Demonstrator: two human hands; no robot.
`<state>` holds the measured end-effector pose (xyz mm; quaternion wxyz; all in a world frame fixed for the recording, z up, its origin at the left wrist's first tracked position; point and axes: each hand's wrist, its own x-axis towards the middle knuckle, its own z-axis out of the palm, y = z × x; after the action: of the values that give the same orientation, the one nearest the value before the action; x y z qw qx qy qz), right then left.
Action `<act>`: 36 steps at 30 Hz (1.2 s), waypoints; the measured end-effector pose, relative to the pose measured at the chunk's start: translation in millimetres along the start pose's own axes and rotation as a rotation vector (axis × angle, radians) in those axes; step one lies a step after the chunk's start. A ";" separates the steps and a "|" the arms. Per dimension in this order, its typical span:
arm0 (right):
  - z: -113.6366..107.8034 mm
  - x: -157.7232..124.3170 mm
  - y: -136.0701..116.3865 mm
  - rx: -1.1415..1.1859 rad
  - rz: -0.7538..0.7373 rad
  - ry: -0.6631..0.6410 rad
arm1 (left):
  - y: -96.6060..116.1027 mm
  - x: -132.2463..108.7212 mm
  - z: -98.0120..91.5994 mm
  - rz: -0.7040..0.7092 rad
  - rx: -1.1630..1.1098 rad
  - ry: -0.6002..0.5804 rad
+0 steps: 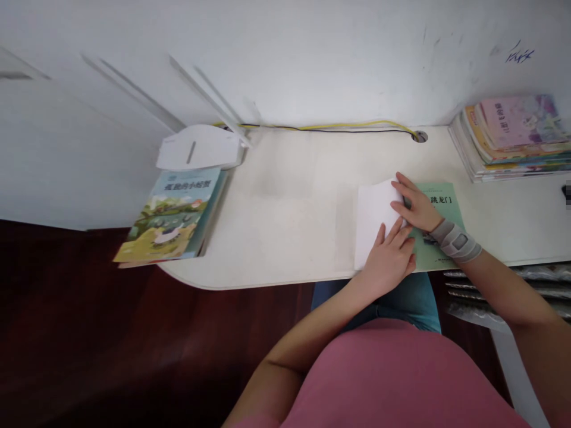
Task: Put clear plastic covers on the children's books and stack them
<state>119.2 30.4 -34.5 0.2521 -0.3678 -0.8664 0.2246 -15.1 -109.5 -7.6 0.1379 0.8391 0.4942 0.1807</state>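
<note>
A white sheet of paper [373, 221] lies at the front of the desk, beside and partly against a green book [441, 223] with Chinese characters on its cover. Whether the sheet is joined to the book cannot be made out. My left hand [389, 261] rests on the sheet's lower right part, fingers spread. Just above it, my right hand [417, 205], with a grey wrist brace [457, 241], reaches across the book. Its fingers are apart, and their tips touch the sheet's right edge. Both hands cover the line where sheet and book meet.
On the left, a book with a crab cover [172, 217] juts past the white desk's [285, 238] edge, near a white router-like box [198, 148]. Stacked books [520, 137] stand at right. Yellow and black cables [339, 126] run along the wall to a hole [420, 137].
</note>
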 end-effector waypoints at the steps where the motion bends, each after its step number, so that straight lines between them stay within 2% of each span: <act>1: 0.7 0.4 1.3 -0.008 0.002 0.000 | 0.2 0.5 1.2 -0.007 -0.015 -0.007; 10: 2.8 3.1 -3.1 -0.047 -0.066 -0.051 | -4.5 -5.2 0.4 -0.041 0.004 -0.006; 18: -1.8 -0.2 -0.4 -0.012 0.000 0.001 | -7.5 -12.9 9.9 -0.002 0.178 0.054; 23: -7.8 -0.4 4.6 -0.034 -0.033 -0.060 | -10.0 -14.6 15.3 0.024 0.269 0.055; 29: -6.7 -0.8 4.5 -0.131 -0.125 -0.137 | -8.6 -11.6 13.5 -0.022 0.258 -0.034; 36: -1.1 0.7 0.5 -0.309 -0.178 -0.223 | -14.5 -13.5 19.7 -0.057 0.303 -0.020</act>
<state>119.7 31.4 -33.8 0.1140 -0.2969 -0.9422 0.1052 -23.8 -115.6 -33.5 0.0196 0.8379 0.5378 0.0915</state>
